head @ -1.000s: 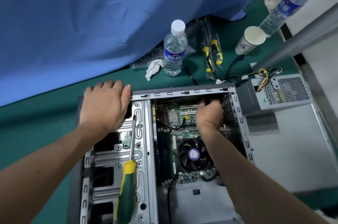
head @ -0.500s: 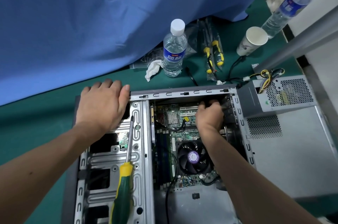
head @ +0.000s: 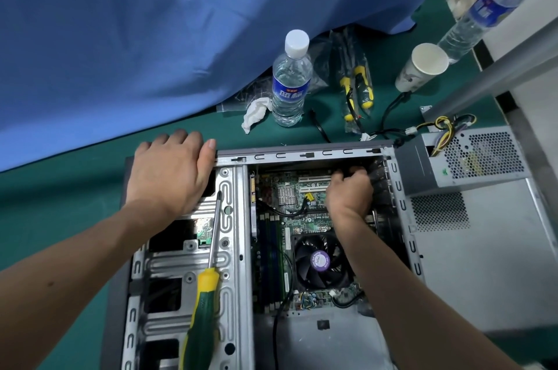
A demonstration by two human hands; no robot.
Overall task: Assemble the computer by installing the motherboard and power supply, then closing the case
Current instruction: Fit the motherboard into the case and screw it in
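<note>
Green table: left hand (head: 170, 170) flat on case (head: 305, 155); right hand (head: 348, 193) curled inside, grasp hidden.

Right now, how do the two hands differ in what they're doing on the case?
The left hand lies spread on the far left corner of the case, on top of the metal frame; the right hand reaches down inside, over the motherboard. The left hand's fingers are straight; the right hand's curl, but what they grip is hidden. Neither holds the screwdriver, which lies on the frame.
</note>
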